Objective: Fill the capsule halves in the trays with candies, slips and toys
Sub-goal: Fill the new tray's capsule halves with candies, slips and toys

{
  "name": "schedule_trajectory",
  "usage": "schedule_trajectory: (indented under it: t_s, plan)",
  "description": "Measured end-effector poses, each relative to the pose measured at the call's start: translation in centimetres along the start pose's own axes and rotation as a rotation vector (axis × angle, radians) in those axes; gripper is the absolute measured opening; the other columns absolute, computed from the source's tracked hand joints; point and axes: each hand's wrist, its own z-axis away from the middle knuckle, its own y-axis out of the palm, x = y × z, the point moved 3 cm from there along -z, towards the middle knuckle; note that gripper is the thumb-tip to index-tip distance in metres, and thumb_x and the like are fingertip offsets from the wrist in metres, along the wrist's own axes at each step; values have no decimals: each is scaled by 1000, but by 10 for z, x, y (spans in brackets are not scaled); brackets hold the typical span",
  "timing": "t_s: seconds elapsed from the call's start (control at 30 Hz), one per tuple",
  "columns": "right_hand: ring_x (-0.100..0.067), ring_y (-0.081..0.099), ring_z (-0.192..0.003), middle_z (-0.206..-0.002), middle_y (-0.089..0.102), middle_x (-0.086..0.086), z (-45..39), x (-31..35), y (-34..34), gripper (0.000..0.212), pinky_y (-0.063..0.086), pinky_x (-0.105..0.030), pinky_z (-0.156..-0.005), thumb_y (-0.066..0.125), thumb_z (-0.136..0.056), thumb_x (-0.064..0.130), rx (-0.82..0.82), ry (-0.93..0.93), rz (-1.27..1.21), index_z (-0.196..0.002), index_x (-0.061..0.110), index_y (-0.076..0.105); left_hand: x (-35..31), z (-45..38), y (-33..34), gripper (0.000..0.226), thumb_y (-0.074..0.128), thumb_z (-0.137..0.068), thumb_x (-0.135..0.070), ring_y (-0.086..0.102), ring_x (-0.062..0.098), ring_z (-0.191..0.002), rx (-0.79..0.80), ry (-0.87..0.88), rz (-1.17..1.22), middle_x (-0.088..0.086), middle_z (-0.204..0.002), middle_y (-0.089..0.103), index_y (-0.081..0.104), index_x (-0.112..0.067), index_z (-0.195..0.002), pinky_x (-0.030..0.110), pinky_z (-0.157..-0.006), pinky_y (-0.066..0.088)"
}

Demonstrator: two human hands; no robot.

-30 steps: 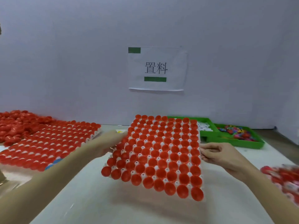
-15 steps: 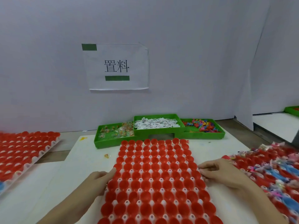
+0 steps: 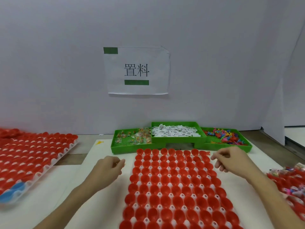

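Lying flat on the white table (image 3: 49, 192) straight ahead of the person, the tray (image 3: 149, 174) is a pale, translucent grid whose pockets each hold a red capsule half (image 3: 179, 187), open side up and bare inside, row upon row from the near edge of the picture to just short of the green bins. The left hand (image 3: 108, 167) hovers just beside the tray's left edge, fingers loosely curled, and nothing can be made out in its grasp. The right hand (image 3: 231, 160) hangs over the tray's far right corner, fingers also loosely bent, thumb and forefinger close together; whether they pinch anything is too small to tell. Behind the tray stand three green bins side by side: the left bin (image 3: 115, 147) holds wrapped candies (image 3: 137, 138), the raised middle bin (image 3: 175, 140) holds white paper slips (image 3: 175, 133), and the right bin (image 3: 247, 146) holds small bright toys (image 3: 226, 136). Off to the left a second tray (image 3: 54, 161) of red halves rests tilted over the table's edge, with a blue half (image 3: 16, 187) at its near corner. At the far right a third tray (image 3: 290, 182) shows red halves already topped with coloured bits. A small yellow scrap (image 3: 99, 142) lies on the table near the candy bin. A plain white wall (image 3: 66, 63) rises behind, with a paper sign (image 3: 137, 71) taped to it by green strips and printed with two black characters.
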Motion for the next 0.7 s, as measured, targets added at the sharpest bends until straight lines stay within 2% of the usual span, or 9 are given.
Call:
schedule_trajectory:
  t_s: [0.13,0.27,0.4,0.5,0.57,0.7]
  plan:
    - [-11,60,-53,-60,69,0,-9,3,20,20,47,-26,-59,56,-103,20,-245,-166,-117,-95,19,75,-12,-44,-3,29,53,-104,-27,67,12,-71,-97,113,10,-4,-78,74,74,-16,-87,26,-64,51]
    - [-11,54,-46,-60,66,1,-12,-16,32,24,47,-30,-55,51,-105,26,-344,-217,-202,-94,27,72,-16,-88,8,21,59,-102,-21,64,18,-81,-215,193,-19,-1,-87,72,73,-11,-90,28,-69,47]
    - [-14,57,-49,-58,64,5,-13,-19,33,24,41,-13,-47,49,-105,28,-405,-274,-171,-91,33,68,-16,-124,24,16,63,-101,-16,59,14,-80,-277,228,-94,5,-97,71,75,-6,-99,25,-73,43]
    - [-11,59,-50,-59,64,8,-15,-18,33,24,42,-10,-50,49,-105,27,-433,-296,-146,-89,32,66,-12,-147,29,18,70,-97,-22,65,20,-84,-192,156,-128,6,-94,74,77,-5,-95,29,-72,47]
    - [-10,58,-48,-59,64,7,-17,-18,32,24,43,-12,-50,50,-105,27,-433,-306,-142,-89,33,66,-10,-156,32,23,78,-91,-29,66,20,-84,-135,113,-141,5,-90,74,78,-7,-92,30,-72,52]
    - [-15,55,-45,-57,62,-2,-16,-14,33,25,44,-28,-46,50,-104,29,-432,-344,-151,-87,37,65,-7,-163,34,25,90,-76,-30,59,8,-71,-163,39,-74,-1,-79,69,78,-11,-85,17,-58,42]
